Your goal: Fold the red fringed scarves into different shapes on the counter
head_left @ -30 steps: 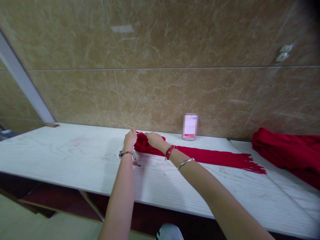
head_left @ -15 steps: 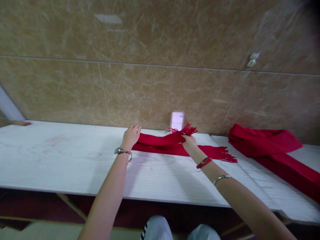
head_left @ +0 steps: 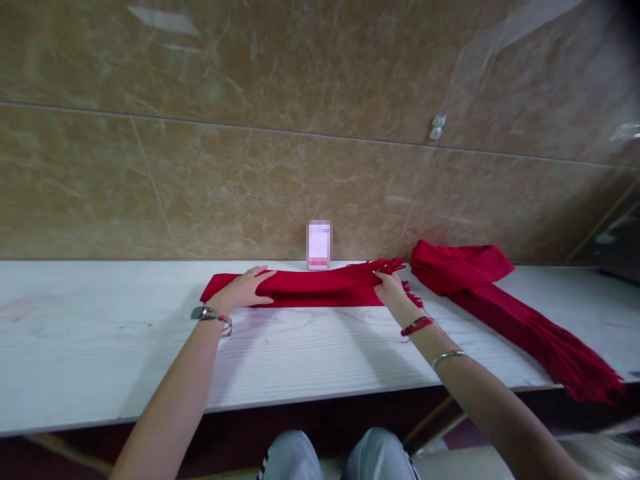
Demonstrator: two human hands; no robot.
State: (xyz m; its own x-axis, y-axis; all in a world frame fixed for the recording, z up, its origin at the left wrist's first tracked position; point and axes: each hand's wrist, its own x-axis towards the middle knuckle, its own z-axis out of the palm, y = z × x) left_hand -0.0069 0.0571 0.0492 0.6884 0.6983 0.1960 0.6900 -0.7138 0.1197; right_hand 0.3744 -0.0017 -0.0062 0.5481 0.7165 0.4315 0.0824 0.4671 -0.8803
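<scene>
A red fringed scarf point(head_left: 325, 283) lies folded lengthwise in a long strip on the white wood-grain tabletop point(head_left: 300, 353). On its left part rests my left hand point(head_left: 243, 291), palm down with fingers and thumb apart. My right hand point(head_left: 393, 291) pinches the upper layer at the right end, just beside the fringe. Part of the lower fringe shows to the right of that hand. The scarf's folded left end sticks out past my left hand.
Another red scarf point(head_left: 465, 270), bent over itself, trails down to the table's front right edge. A phone-like object with a blurred, lit face point(head_left: 319, 243) leans against the tan marble wall point(head_left: 250, 180). A white socket point(head_left: 437, 127) is on the wall. My knees point(head_left: 293, 457) are below the table edge.
My left hand has gone from gripping the scarf's left end to lying spread on it. The upper layer now reaches nearly to the lower fringe. The view has shifted right.
</scene>
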